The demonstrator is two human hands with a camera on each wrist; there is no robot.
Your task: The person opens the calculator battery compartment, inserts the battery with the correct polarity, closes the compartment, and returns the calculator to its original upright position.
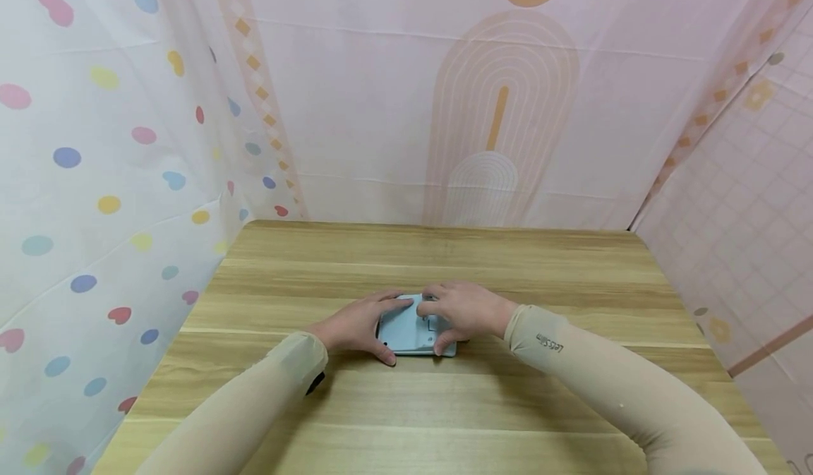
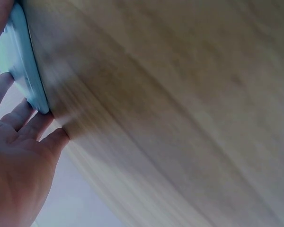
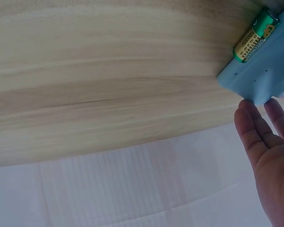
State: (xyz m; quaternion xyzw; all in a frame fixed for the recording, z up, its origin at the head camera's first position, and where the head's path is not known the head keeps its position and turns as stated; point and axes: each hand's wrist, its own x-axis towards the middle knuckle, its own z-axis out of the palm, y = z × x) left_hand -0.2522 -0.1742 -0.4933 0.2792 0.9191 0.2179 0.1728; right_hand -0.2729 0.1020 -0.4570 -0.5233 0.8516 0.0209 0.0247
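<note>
Head and right wrist views: gently steady the light-blue device (image 1: pixel 401 332), gripped on the table (image 1: pixel 413 411) by fingers of the left hand (image 1: pixel 362 325) at its left end and right hand (image 1: pixel 470 310) at its right, minding the battery (image 3: pixel 255 37) by its edge.

Near the lower centre, the pale-blue case (image 1: pixel 399 335) looks like smooth plastic with a soft sheen. The battery (image 3: pixel 256 36), upper right in the right wrist view, has a glossy printed wrapper. The table (image 1: pixel 406 408) shows smooth wood grain; the sleeves (image 1: pixel 603 362) are matt cloth, the backdrop (image 1: pixel 356 108) creased, thin cloth.
</note>
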